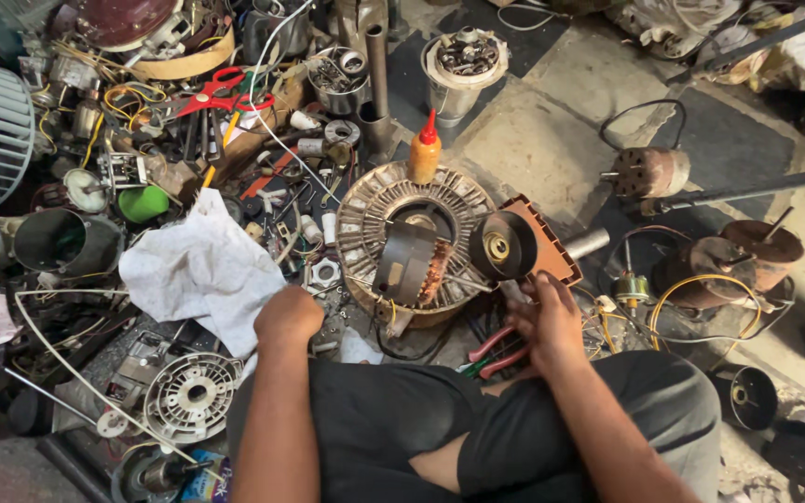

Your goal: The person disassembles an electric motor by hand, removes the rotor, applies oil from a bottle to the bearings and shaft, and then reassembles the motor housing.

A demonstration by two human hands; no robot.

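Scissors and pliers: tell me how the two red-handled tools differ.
The scissors lie far up in the parts pile, beyond reach of either hand; the pliers lie close to the person, under the right hand. The scissors have looped handles and lie in full view; the pliers have straight handles, their head hidden by the hand. Both have red handles.

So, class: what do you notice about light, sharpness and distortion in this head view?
Head view: soft, even light, no hard shadows; the motor and white cloth are sharp; the left hand and right hand look slightly soft; straight rods bend near the edges, a wide-lens effect.
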